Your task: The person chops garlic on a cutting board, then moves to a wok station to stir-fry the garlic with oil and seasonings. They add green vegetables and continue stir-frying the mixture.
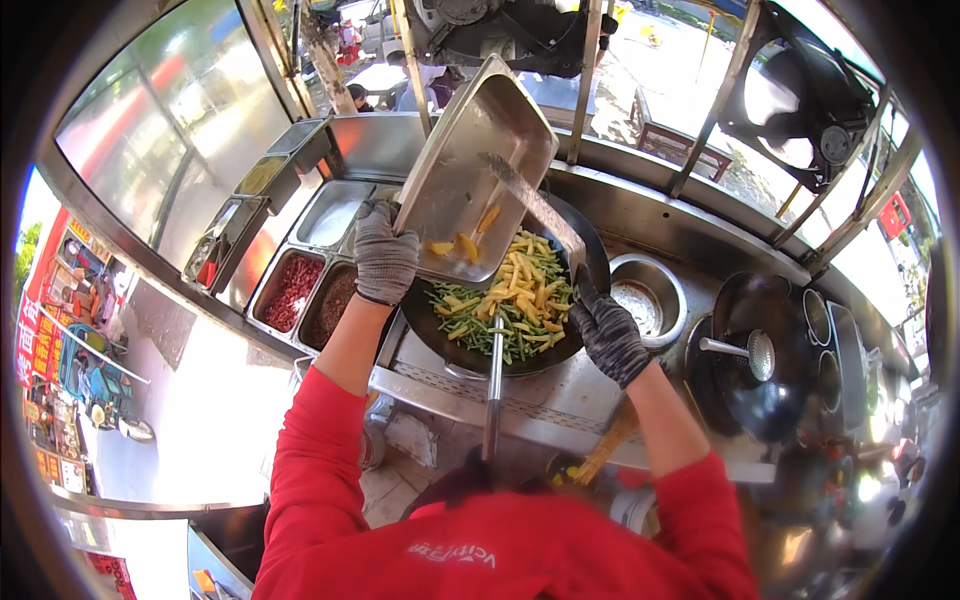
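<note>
Gloved in grey knit, my left hand (385, 253) grips the edge of a deep steel pan (450, 172), tilted over a wok (457, 354). A few yellow strips (465, 246) lie at the pan's lower end. My right hand (609, 326), in a dark knit glove, holds a long flat metal spatula (536, 204) whose blade end reaches into the tilted pan. In the wok lies a heap of yellow potato-like strips (517, 277) over cut green beans (476, 330). A metal handle (495, 390) sticks out of the heap towards me; its lower end is hidden.
Steel trays of red chopped food (289, 292) and brown food (335, 304) stand left of the wok. To the right are a steel bowl (646, 300), a dark wok (772, 390) and a perforated ladle (759, 354). A bristle brush (606, 448) lies at the counter's near edge.
</note>
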Demonstrator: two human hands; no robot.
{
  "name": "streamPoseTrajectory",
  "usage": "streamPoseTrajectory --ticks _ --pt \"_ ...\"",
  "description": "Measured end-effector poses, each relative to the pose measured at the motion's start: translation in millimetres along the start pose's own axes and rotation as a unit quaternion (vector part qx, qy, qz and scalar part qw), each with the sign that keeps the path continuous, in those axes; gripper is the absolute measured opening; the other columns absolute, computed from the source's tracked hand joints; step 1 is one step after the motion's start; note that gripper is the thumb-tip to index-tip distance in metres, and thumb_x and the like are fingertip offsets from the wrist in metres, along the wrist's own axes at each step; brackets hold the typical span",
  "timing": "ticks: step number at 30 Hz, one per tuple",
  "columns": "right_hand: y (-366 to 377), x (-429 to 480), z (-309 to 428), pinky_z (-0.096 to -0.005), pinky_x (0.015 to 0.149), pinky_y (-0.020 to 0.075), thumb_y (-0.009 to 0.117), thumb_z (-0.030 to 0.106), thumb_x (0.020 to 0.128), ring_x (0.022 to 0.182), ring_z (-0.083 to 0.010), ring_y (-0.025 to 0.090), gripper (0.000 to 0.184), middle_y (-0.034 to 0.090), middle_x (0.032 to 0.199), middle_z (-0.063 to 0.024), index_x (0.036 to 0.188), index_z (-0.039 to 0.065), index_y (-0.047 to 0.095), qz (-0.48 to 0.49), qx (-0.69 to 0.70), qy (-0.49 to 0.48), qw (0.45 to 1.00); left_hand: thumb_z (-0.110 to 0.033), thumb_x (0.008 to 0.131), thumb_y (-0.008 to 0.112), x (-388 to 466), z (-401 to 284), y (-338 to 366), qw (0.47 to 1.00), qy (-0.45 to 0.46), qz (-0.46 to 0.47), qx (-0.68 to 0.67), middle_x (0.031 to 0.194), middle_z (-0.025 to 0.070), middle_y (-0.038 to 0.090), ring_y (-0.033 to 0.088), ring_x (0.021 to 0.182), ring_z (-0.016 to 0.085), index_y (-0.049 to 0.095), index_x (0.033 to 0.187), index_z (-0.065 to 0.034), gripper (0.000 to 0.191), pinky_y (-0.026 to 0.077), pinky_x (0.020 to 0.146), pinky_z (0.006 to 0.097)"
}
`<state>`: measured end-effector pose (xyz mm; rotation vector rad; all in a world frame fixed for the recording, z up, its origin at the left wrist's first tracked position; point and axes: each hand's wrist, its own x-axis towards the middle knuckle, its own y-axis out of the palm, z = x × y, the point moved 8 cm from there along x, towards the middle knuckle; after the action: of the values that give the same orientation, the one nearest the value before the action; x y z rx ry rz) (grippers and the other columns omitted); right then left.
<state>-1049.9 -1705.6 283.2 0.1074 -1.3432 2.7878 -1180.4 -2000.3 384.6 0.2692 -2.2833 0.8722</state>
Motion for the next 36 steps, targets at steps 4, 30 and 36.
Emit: streamPoseTrajectory --ticks 4,30,36 --pt "-9 57 -37 -0.0423 0.094 0.0438 0.057 0.02 0.093 0.109 -0.0427 0.055 0.057 0.056 0.12 -0.0269 0.145 0.01 0.034 -0.119 -0.005 -0.037 0.992 0.0 0.068 0.057 0 -8 10 0.998 0.059 0.032 0.0 0.095 0.0189 0.06 0.059 0.087 0.036 0.06 0.105 0.0008 0.037 0.049 0.079 0.04" --pt "8 40 12 -0.041 0.088 0.046 0.05 0.033 0.097 0.099 -0.0347 0.061 0.043 0.064 0.11 -0.0186 0.139 0.024 0.045 0.172 -0.108 0.088 0.975 -0.004 0.066 0.065 32 -9 60 0.957 0.275 0.092 0.01 0.097 0.0174 0.059 0.056 0.092 0.037 0.061 0.095 -0.0001 0.03 0.048 0.082 0.0429" --pt "20 41 2 -0.0356 0.087 0.0469 0.059 0.031 0.095 0.091 -0.0218 0.061 0.043 0.066 0.101 -0.0175 0.127 0.003 0.054 0.108 -0.031 0.109 0.988 -0.001 0.066 0.062 37 -3 66 0.959 0.271 0.081 -0.012 0.094 0.0177 0.059 0.056 0.091 0.037 0.06 0.094 0.0001 0.028 0.048 0.08 0.0417"
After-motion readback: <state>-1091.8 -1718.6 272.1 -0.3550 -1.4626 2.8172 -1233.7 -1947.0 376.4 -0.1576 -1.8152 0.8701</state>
